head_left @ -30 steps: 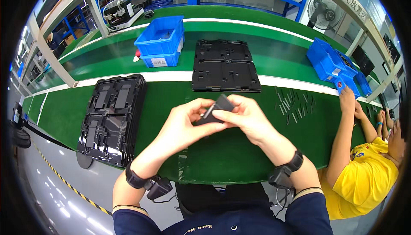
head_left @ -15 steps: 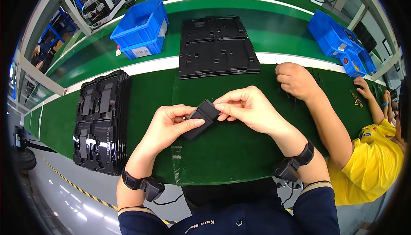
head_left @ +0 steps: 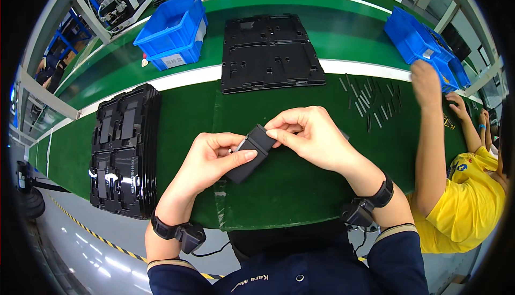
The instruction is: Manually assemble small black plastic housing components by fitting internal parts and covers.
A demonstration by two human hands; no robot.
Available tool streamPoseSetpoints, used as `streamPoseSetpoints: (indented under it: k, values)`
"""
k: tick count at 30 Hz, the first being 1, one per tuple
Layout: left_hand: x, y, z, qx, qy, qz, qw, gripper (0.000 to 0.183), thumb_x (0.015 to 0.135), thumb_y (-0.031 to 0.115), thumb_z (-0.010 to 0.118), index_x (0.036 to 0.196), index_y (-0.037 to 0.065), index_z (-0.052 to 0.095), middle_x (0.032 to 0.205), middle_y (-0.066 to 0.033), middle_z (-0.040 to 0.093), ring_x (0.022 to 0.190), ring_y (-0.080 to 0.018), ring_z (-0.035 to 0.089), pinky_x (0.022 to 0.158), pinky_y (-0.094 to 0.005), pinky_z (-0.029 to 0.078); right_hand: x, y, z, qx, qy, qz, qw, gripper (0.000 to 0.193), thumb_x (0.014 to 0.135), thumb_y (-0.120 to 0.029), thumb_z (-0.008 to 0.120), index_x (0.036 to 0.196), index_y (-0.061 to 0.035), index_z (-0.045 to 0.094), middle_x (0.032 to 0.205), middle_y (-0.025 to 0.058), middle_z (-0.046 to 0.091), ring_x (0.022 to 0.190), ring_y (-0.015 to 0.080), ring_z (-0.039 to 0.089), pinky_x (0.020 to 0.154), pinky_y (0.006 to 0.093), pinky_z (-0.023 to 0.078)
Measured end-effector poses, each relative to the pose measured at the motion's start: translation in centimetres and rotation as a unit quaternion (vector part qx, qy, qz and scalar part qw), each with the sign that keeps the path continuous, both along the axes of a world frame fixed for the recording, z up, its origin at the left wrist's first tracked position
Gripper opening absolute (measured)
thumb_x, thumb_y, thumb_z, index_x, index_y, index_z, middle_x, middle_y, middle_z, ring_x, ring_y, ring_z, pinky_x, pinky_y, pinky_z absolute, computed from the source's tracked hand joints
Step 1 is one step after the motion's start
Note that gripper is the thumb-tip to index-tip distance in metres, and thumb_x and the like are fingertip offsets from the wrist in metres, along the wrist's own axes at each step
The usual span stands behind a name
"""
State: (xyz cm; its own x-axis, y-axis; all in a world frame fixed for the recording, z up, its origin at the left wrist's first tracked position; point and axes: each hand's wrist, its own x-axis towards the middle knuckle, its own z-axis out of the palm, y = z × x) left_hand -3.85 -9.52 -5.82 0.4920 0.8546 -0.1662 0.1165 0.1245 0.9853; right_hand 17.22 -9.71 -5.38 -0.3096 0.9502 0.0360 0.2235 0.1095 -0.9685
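Between my two hands is a small black rectangular case [head_left: 248, 166] with a stepped, narrower upper end, tilted over the green table. My left hand [head_left: 212, 161] is closed on its left side, thumb flat across the front face. With thumb and fingertips, my right hand [head_left: 306, 134] pinches the narrower upper end. My fingers hide part of the case, so I cannot tell whether it is one piece or two. A small grey piece [head_left: 345, 134] lies behind my right wrist, partly hidden.
Stacked black trays [head_left: 126, 150] stand at left; another black tray [head_left: 271, 53] lies ahead. Blue bins [head_left: 171, 29] sit at far left, more blue bins [head_left: 416, 37] at far right. Several thin strips [head_left: 363, 102] lie scattered at right, near a co-worker's hand [head_left: 426, 83] and yellow sleeve [head_left: 458, 204].
The co-worker's hand has moved right toward the blue bins, uncovering the scattered strips. My hands keep the same hold on the case, with barely any movement.
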Motion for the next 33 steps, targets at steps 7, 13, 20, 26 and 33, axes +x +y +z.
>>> streamPoseSetpoints:
  k: [7, 13, 20, 26, 33]
  values:
    - [0.5, -0.3, 0.1, -0.039, -0.039, 0.02, 0.998, 0.025, 0.079, 0.009, 0.068, 0.1, -0.004, 0.064, 0.081, -0.0043, 0.065, 0.07, -0.0059, 0.06, 0.064, -0.0182, 0.049, -1.2, -1.6, 0.0, 0.168, -0.108, -0.09, 0.976, 0.008, 0.082, 0.001, 0.056, 0.086, 0.0057, 0.062, 0.075, 0.0078, 0.058, 0.065, 0.0115, 0.06, 0.057, 0.022, 0.051]
    - [0.2, -0.4, 0.0, 0.005, -0.032, -0.005, 0.999, 0.024, 0.079, 0.007, 0.069, 0.099, -0.005, 0.064, 0.084, -0.0046, 0.063, 0.075, -0.0066, 0.059, 0.065, -0.0189, 0.049, 0.6, 0.1, 0.7, -0.067, 0.026, 0.02, 0.997, 0.009, 0.085, -0.003, 0.058, 0.086, 0.0043, 0.063, 0.074, 0.0062, 0.064, 0.067, 0.0102, 0.061, 0.064, 0.0216, 0.051]
    - [0.3, -0.3, 0.0, 0.015, -0.015, -0.038, 0.999, 0.022, 0.078, 0.005, 0.068, 0.097, -0.005, 0.065, 0.084, -0.0046, 0.063, 0.074, -0.0067, 0.058, 0.064, -0.019, 0.048, 1.7, 0.7, 0.6, -0.112, 0.032, 0.102, 0.988, 0.015, 0.086, -0.011, 0.06, 0.091, 0.0021, 0.064, 0.079, 0.0058, 0.065, 0.069, 0.0087, 0.062, 0.062, 0.0194, 0.05]
    - [0.2, -0.4, 0.5, -0.016, -0.017, -0.014, 1.0, 0.023, 0.078, 0.005, 0.068, 0.097, -0.006, 0.064, 0.083, -0.0053, 0.064, 0.073, -0.0065, 0.059, 0.065, -0.0191, 0.049, 1.8, 0.7, 1.5, -0.191, 0.038, 0.101, 0.976, 0.019, 0.086, -0.017, 0.059, 0.096, -0.0008, 0.064, 0.085, 0.0057, 0.066, 0.074, 0.0107, 0.065, 0.061, 0.0213, 0.05]
    - [0.3, -0.6, 0.4, -0.014, -0.04, -0.004, 0.999, 0.023, 0.079, 0.004, 0.067, 0.099, -0.006, 0.064, 0.083, -0.0053, 0.064, 0.073, -0.0063, 0.059, 0.066, -0.0186, 0.049, 1.0, 0.3, 0.2, -0.098, 0.05, 0.08, 0.991, 0.016, 0.085, -0.004, 0.055, 0.095, 0.0038, 0.064, 0.079, 0.0078, 0.065, 0.073, 0.0112, 0.063, 0.065, 0.0221, 0.05]
